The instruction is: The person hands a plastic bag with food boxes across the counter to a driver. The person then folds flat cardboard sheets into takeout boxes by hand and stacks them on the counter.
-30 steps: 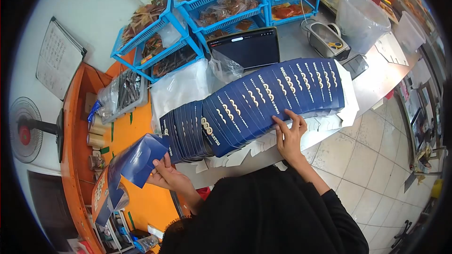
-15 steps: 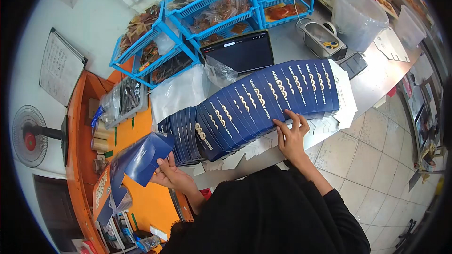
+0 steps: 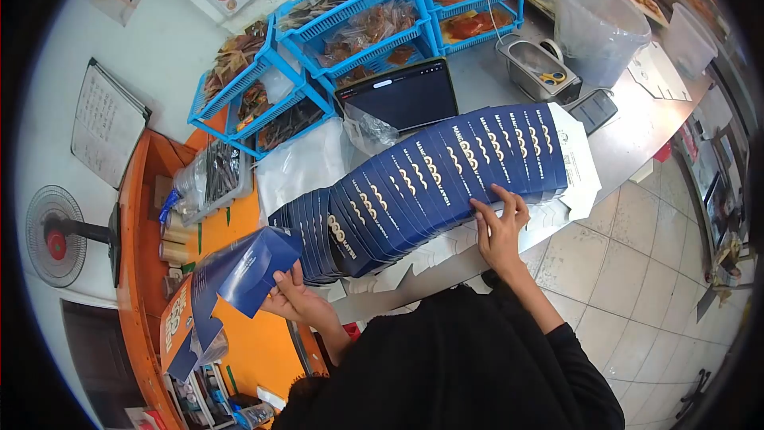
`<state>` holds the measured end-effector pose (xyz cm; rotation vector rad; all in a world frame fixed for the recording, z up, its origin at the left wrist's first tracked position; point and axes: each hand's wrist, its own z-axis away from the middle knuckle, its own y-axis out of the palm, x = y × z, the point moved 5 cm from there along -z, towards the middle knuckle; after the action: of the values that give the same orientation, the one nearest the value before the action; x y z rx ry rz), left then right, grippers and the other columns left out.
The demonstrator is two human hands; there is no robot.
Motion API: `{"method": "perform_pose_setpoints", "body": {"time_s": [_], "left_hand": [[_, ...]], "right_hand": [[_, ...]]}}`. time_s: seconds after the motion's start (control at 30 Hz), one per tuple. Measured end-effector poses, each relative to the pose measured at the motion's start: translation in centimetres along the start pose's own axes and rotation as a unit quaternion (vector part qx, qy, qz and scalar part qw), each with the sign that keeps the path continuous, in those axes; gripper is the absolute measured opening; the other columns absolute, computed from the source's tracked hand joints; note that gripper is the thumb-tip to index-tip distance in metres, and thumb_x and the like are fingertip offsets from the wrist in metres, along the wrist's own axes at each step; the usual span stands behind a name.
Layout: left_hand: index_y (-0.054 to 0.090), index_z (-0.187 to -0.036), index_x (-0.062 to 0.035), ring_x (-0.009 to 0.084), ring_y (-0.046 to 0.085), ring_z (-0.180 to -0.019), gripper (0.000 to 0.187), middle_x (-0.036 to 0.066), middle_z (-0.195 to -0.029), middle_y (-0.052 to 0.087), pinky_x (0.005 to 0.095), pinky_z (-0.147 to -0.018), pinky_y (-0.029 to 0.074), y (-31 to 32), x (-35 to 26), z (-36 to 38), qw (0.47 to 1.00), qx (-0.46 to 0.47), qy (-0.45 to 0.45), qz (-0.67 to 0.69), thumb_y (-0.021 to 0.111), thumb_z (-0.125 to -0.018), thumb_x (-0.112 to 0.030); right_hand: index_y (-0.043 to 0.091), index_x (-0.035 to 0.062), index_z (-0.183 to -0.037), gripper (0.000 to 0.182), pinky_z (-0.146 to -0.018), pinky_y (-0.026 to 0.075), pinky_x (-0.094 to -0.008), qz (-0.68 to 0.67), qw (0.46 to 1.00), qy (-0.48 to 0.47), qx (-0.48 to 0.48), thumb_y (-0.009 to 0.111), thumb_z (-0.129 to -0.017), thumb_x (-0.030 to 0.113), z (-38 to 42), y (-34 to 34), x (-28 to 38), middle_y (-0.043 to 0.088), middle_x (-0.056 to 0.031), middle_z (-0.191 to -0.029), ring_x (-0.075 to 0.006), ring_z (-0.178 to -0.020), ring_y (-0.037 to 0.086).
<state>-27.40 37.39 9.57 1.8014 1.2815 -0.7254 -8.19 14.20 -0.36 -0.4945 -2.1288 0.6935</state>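
A long, fanned-out row of dark blue printed cardboard box blanks (image 3: 430, 183) lies overlapping across the counter, white flaps showing along its near side and right end. My right hand (image 3: 503, 235) rests at the row's near edge, fingers apart and fingertips touching the blue cardboard. At the row's left end, my left hand (image 3: 302, 301) pinches the edge of a loose blue-and-orange cardboard sheet (image 3: 259, 271) between thumb and fingers. This sheet is bent and hangs over the orange surface to the left.
Behind the row stand a tablet (image 3: 398, 95), blue stacking baskets (image 3: 358, 44) with packets, and a metal container (image 3: 537, 72) with scissors. A phone-like device (image 3: 593, 110) and a clear plastic bucket (image 3: 598, 32) are at the right. A fan (image 3: 60, 235) is at far left.
The camera view has shifted slightly. My left hand still pinches the loose sheet, which has tilted a little. My right hand stays on the row's near edge.
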Motion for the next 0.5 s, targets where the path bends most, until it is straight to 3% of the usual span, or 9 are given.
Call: {"method": "perform_pose_setpoints", "body": {"time_s": [0.07, 0.5], "left_hand": [[0.031, -0.104, 0.0014, 0.0233, 0.058, -0.09, 0.024, 0.02, -0.098, 0.052, 0.0336, -0.079, 0.05, 0.2, -0.2, 0.1, 1.0, 0.002, 0.001, -0.002, 0.045, -0.088, -0.008], [0.03, -0.103, 0.0021, 0.0249, 0.058, -0.088, 0.024, 0.018, -0.096, 0.051, 0.0317, -0.076, 0.052, 0.6, -0.8, 1.1, 1.0, 0.005, 0.003, 0.019, 0.046, -0.087, -0.007]], "right_hand": [[0.063, 0.0137, -0.093, 0.021, -0.09, 0.02, -0.0423, 0.025, 0.998, 0.018, -0.046, 0.056, -0.074, 0.008, 0.1, -0.7, -0.5, 0.041, -0.0093, -0.12, -0.0317, -0.11, 0.029], [0.062, 0.0127, -0.095, 0.022, -0.093, 0.019, -0.0433, 0.051, 0.998, 0.03, -0.024, 0.054, -0.075, 0.007, -0.4, -1.9, -2.3, 0.039, -0.0106, -0.121, -0.0334, -0.112, 0.027]]}}
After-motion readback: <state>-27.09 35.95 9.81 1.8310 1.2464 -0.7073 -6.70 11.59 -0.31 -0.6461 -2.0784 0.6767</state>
